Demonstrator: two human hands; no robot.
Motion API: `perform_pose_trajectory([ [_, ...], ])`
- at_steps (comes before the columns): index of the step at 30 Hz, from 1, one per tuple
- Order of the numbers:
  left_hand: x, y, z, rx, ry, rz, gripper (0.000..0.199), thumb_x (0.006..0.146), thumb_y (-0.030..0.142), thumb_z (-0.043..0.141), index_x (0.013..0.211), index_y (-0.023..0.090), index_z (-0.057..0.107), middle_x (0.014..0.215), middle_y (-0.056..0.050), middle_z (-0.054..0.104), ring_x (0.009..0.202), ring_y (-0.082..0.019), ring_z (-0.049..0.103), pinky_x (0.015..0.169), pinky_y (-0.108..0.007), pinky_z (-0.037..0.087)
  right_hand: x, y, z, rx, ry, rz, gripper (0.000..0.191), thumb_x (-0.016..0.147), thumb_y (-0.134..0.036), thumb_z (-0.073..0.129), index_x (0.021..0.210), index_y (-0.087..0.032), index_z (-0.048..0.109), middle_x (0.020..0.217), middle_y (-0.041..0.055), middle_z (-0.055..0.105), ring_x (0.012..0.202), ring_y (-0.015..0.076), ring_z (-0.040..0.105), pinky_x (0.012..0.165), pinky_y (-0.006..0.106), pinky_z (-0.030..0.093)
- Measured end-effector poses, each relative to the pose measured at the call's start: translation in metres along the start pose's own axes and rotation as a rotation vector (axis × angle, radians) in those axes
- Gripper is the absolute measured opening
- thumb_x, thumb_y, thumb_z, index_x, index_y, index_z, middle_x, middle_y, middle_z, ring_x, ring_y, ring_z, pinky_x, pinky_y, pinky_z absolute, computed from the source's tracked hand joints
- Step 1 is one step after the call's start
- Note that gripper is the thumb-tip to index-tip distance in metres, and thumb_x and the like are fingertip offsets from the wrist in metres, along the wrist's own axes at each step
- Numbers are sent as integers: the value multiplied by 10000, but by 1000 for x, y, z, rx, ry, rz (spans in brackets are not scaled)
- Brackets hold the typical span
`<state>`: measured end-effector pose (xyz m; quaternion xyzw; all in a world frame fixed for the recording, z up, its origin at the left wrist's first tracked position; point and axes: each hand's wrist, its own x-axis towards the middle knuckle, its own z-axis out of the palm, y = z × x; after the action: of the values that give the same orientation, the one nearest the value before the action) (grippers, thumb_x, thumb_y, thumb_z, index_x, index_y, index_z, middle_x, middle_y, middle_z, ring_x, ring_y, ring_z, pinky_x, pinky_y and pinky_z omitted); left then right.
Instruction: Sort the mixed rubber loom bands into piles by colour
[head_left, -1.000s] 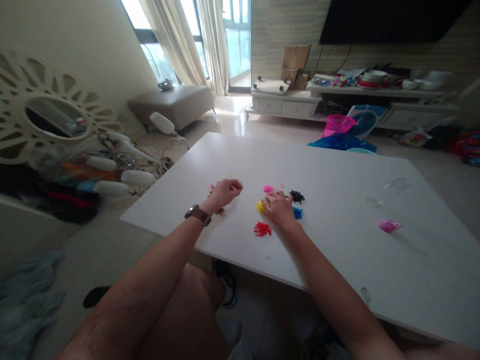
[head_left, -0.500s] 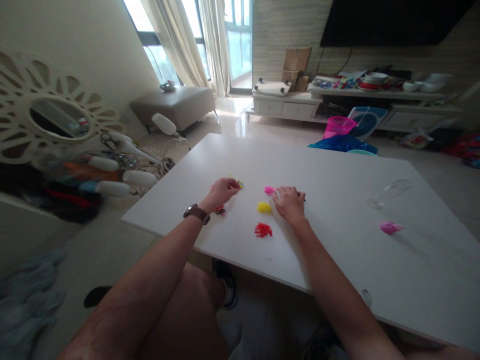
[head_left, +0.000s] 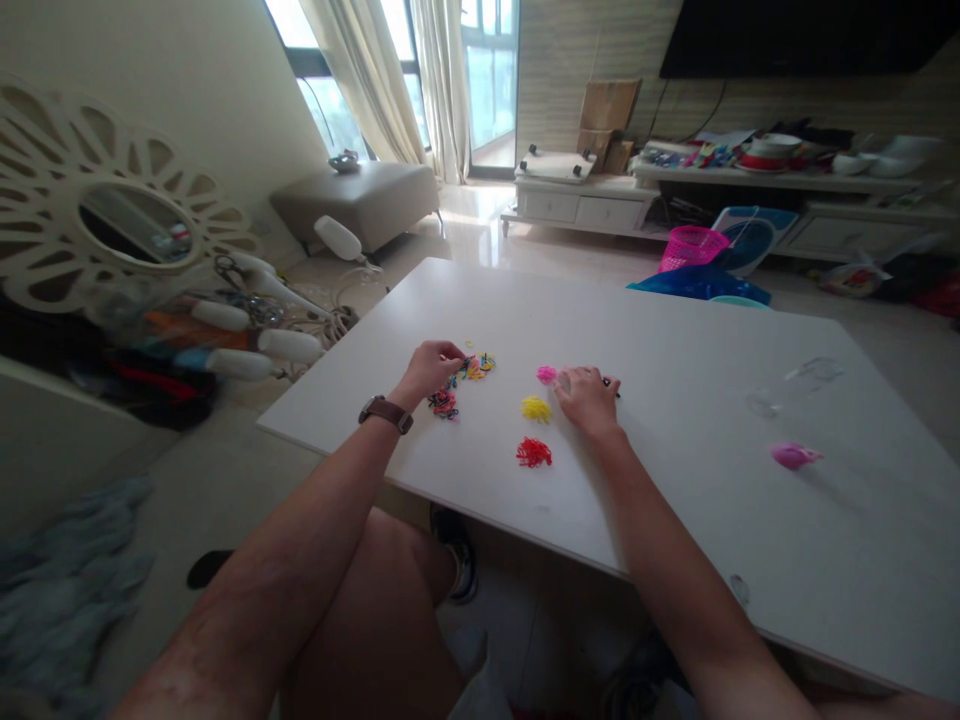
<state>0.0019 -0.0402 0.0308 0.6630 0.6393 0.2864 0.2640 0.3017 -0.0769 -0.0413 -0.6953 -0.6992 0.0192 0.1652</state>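
My left hand [head_left: 435, 368] reaches into a multicoloured pile of small rubber bands [head_left: 480, 367], its thumb and fingers pinched together at the pile's edge. What sits between those fingertips is too small to make out. More mixed bands [head_left: 444, 404] lie below that wrist. Palm down on the table, my right hand [head_left: 589, 400] has its fingers curled, with black bands [head_left: 616, 388] partly showing past them; its fingertips are hidden. Left of it are a pink heap of bands [head_left: 546, 374], a yellow heap [head_left: 536, 408] and, nearest me, a red heap [head_left: 534, 453].
Across the white table [head_left: 675, 520], a pink object [head_left: 795, 456] and a clear container [head_left: 817, 373] lie at the right. A small clear piece [head_left: 739, 589] rests near the front edge. Beyond the table stands a pink basket [head_left: 694, 248]; a white lamp cluster [head_left: 277, 345] is at the left.
My left hand has shifted slightly left from the mixed pile, uncovering more of its bands. My right hand stays almost in place over the black bands. The whole view has tilted a little.
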Motion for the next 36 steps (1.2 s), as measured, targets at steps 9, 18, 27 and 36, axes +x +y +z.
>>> perform_pose_trajectory([
  [9,6,-19,-3,-46,53,-154,216,701,243,689,853,132,796,759,-82,754,707,-187,678,601,-249,470,-9,-11,-8,20,93,-26,309,991,-358,430,1142,-226,665,1153,125,735,1127,306,531,974,467,259],
  [18,6,-42,-10,40,11,-223,180,614,228,746,763,140,796,706,-85,743,665,-181,645,565,-250,439,-18,-17,-8,45,128,-52,308,984,-358,437,1138,-218,665,1130,120,728,1078,304,532,935,442,268],
  [27,6,-50,-4,65,-67,-199,137,541,226,788,665,177,757,716,-61,746,691,-186,651,576,-249,446,-20,-15,-8,85,130,-36,280,960,-338,461,1090,-220,679,1140,113,730,1083,305,523,933,442,258],
  [36,5,-45,-3,115,-119,-219,36,589,189,732,588,175,700,595,-28,659,625,-170,592,583,-270,412,-20,-14,-9,104,126,-32,269,947,-333,479,1076,-223,689,1143,101,733,1086,297,533,926,434,260],
])
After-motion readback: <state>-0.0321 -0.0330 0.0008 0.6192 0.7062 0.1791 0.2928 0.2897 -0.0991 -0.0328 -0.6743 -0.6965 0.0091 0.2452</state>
